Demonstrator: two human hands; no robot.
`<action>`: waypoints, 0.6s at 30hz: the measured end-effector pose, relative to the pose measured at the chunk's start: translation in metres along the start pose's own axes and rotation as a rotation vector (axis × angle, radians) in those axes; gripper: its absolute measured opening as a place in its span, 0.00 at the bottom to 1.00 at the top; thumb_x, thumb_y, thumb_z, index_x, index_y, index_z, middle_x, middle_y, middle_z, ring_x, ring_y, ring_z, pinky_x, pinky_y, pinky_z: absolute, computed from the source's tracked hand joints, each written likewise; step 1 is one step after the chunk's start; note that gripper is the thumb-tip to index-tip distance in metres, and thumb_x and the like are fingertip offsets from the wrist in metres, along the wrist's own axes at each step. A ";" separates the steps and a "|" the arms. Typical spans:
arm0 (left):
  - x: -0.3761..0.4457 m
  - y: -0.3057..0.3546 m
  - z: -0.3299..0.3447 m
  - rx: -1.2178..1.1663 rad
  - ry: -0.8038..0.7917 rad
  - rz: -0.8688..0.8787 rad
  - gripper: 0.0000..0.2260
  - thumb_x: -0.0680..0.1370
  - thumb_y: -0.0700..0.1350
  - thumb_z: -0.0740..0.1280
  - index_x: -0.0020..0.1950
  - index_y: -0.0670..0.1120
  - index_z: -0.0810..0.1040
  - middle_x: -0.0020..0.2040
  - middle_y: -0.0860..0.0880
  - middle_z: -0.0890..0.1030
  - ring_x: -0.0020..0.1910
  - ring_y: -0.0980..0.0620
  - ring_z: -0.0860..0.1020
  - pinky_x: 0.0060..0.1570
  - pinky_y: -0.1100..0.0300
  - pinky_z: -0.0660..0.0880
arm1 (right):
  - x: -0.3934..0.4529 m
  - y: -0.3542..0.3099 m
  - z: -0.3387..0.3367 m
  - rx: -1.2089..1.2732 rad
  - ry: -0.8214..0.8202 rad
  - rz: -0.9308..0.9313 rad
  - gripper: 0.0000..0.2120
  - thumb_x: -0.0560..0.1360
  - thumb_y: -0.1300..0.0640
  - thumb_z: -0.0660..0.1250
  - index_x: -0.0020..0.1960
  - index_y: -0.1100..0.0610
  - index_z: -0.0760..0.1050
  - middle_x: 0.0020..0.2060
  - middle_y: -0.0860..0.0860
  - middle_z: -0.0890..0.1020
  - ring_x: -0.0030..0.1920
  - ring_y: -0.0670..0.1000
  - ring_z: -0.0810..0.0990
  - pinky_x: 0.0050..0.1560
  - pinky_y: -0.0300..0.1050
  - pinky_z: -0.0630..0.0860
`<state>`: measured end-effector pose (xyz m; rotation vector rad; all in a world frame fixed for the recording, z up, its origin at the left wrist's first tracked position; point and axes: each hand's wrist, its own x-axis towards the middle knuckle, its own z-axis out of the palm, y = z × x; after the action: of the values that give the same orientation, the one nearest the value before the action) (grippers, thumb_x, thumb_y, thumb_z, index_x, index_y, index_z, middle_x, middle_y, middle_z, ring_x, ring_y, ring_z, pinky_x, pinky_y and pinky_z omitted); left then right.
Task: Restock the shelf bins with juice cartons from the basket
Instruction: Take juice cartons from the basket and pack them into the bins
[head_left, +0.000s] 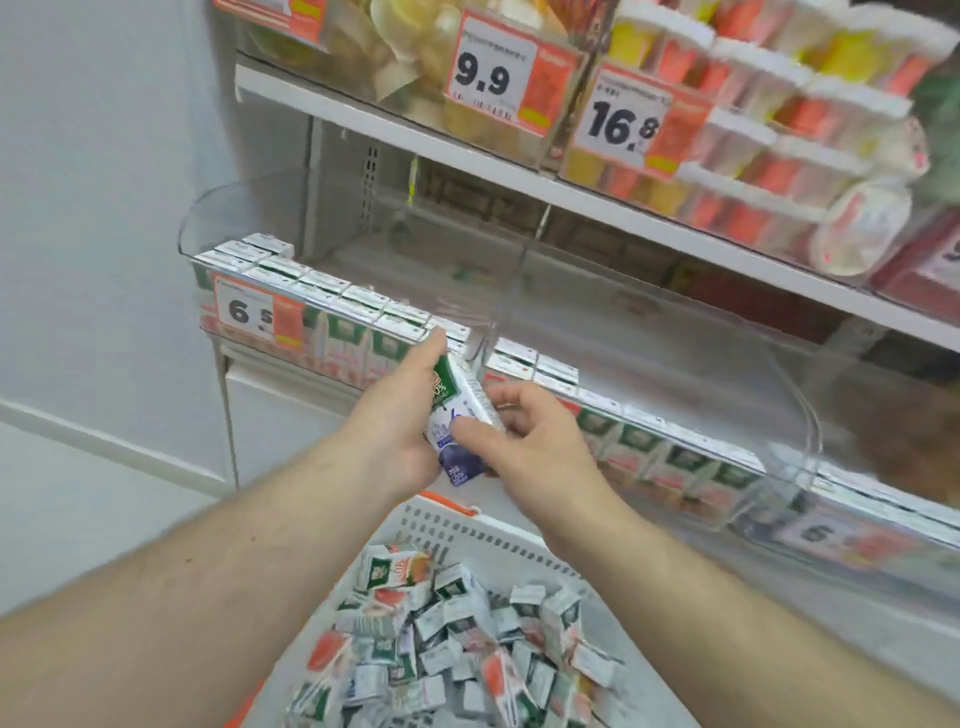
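Both hands on one juice carton, held tilted just in front of the shelf edge, above the basket. Left hand grip clamped round the carton's left side, index finger stretched up along it toward 12 o'clock. Right hand grip clamped on the same carton, thumb across its front face, fingers curled behind the right edge. Carton has a green top panel, white middle, dark blue-purple base.

At 11 o'clock from the carton: left clear bin, front row packed with upright cartons, white tops showing, green-and-red faces behind the clear front; rear of the bin looks bare. Price tag reading 6 clipped on its front.

At 3 o'clock: right clear bin, a front row of the same cartons, blurred further right.

At 6 o'clock: white perforated basket with orange trim, holding a loose heap of cartons lying every way.

At 1 o'clock, upper shelf: clear tubs of red and yellow product, tags 9.9 and 16.8.
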<state>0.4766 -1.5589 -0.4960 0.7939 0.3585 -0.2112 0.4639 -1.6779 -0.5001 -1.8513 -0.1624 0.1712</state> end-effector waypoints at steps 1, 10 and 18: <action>-0.001 -0.011 0.009 0.112 0.002 0.041 0.19 0.79 0.59 0.64 0.56 0.43 0.77 0.46 0.39 0.82 0.40 0.42 0.82 0.40 0.48 0.81 | -0.006 0.002 -0.011 -0.011 -0.004 0.004 0.16 0.67 0.59 0.77 0.51 0.53 0.75 0.45 0.59 0.84 0.41 0.57 0.85 0.44 0.58 0.83; -0.013 -0.080 0.066 0.607 -0.154 0.271 0.10 0.78 0.53 0.67 0.54 0.49 0.75 0.47 0.49 0.82 0.42 0.52 0.81 0.41 0.56 0.75 | -0.033 0.030 -0.109 0.212 0.100 0.073 0.23 0.72 0.72 0.71 0.62 0.54 0.73 0.47 0.56 0.84 0.47 0.57 0.83 0.45 0.50 0.78; 0.003 -0.136 0.102 0.948 -0.263 0.432 0.13 0.71 0.38 0.75 0.52 0.50 0.81 0.43 0.52 0.85 0.46 0.49 0.83 0.51 0.51 0.81 | -0.045 0.035 -0.187 0.074 0.167 -0.014 0.19 0.73 0.69 0.70 0.58 0.52 0.74 0.45 0.51 0.83 0.43 0.49 0.82 0.42 0.44 0.79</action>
<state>0.4596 -1.7267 -0.5204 1.7303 -0.2029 -0.0649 0.4580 -1.8727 -0.4799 -1.7817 -0.0521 0.0124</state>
